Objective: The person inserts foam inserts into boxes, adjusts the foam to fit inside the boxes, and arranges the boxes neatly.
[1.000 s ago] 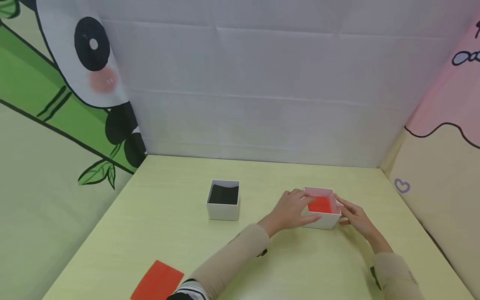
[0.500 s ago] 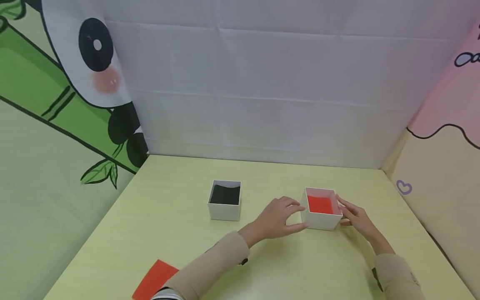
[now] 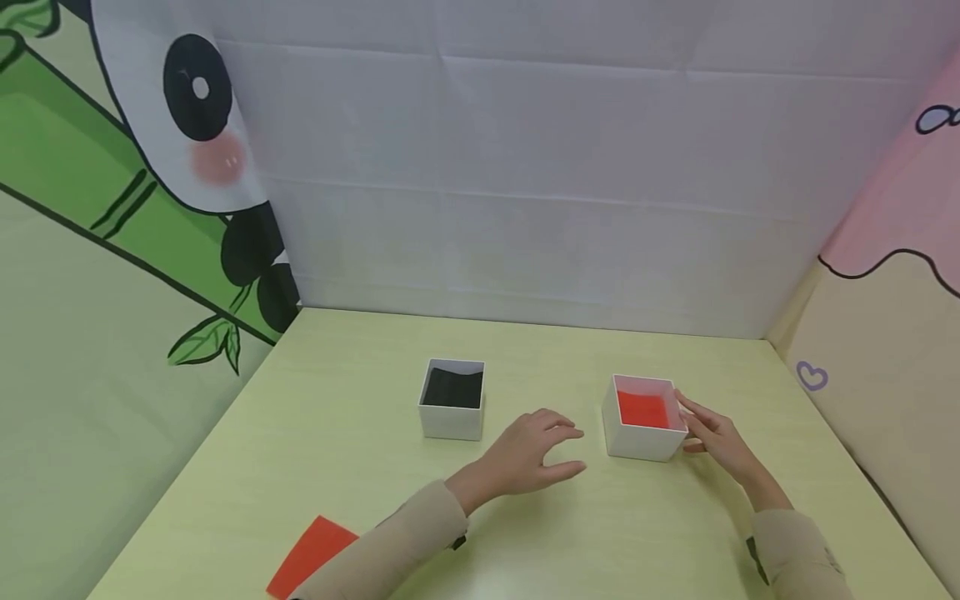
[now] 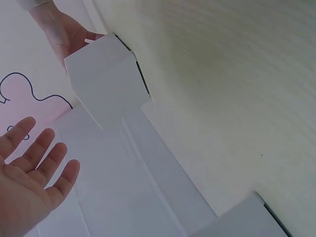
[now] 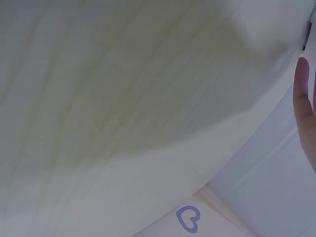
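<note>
A white open-topped box with a red sheet inside stands on the table's right side. My right hand rests against the box's right wall, fingers extended along it. In the right wrist view only a sliver of that hand shows at the right edge. My left hand hovers over the table to the left of this box, apart from it, fingers spread and holding nothing. The left wrist view shows the same hand with its fingers loosely bent, below the box.
A second white box with a black sheet inside stands left of centre. A flat red sheet lies at the front left, partly hidden by my left sleeve. A pale wall backs the table.
My left hand has withdrawn from the box with the red sheet, moving left and toward me. My right hand has stayed at the box's right wall.
</note>
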Available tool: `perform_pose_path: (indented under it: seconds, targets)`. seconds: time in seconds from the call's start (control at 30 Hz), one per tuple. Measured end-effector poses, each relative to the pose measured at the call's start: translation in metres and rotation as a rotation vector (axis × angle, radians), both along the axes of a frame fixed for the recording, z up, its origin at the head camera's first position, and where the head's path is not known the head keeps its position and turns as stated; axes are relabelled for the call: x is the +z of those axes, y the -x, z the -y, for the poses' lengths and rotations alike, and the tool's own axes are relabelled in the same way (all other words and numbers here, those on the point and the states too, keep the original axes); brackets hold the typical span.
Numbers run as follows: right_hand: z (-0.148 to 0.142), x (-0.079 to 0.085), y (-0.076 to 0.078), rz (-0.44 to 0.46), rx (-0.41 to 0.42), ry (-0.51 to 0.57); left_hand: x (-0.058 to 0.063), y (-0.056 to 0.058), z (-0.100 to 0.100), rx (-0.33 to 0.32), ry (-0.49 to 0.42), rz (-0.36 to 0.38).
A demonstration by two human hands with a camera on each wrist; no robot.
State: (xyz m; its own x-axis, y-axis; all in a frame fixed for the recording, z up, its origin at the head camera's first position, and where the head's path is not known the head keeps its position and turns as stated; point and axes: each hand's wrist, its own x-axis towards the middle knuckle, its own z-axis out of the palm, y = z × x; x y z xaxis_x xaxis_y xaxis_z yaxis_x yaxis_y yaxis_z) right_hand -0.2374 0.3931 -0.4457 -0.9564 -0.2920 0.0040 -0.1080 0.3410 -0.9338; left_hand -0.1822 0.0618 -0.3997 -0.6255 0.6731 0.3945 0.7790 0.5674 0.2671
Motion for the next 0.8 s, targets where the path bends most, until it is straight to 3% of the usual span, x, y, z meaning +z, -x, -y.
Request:
perform_pose_path:
  seconds: [0.33, 0.8]
  targets:
    - [0.000, -0.001, 0.000, 0.005, -0.003, -0.020, -0.003, -0.017, 0.029, 0.006, -0.033, 0.023]
    - [-0.002, -0.004, 0.000, -0.010, 0.009, -0.020, -0.005, -0.044, 0.093, 0.071, 0.011, 0.027]
